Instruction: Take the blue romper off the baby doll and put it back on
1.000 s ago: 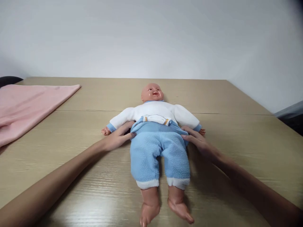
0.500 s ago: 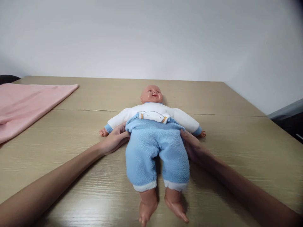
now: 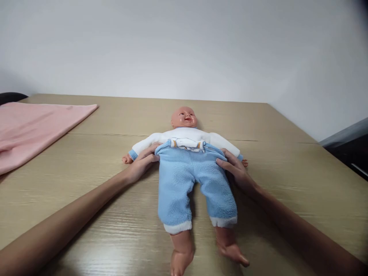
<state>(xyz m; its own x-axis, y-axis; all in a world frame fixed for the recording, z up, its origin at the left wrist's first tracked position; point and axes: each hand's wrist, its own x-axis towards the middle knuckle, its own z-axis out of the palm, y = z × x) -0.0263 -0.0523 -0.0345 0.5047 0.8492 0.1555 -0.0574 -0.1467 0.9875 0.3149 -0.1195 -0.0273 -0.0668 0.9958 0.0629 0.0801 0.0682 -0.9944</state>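
Observation:
A baby doll [image 3: 184, 119] lies on its back, feet toward me, its arms spread to the sides. It wears a white top [image 3: 186, 134] with blue cuffs and fuzzy light-blue pants [image 3: 175, 184] with white hems. At the waist, a white patch with orange marks bunches up over the waistband. My left hand [image 3: 143, 161] grips the pants at the waist on the left side, some fingertips hidden by the cloth. On the opposite side my right hand [image 3: 237, 170] pinches the waistband, with a finger or two lying over the blue fabric.
The doll lies on a wooden table [image 3: 100, 226] with a seam running across it. A pink cloth [image 3: 37, 130] is spread at the far left. Behind the table stands a pale wall [image 3: 184, 46]. Dark objects show beyond the left and right edges.
The pants' waist looks wider and straighter between my hands. The doll's legs have swung to the right, the right-hand one farther out. More of my right hand's fingers show on the cloth.

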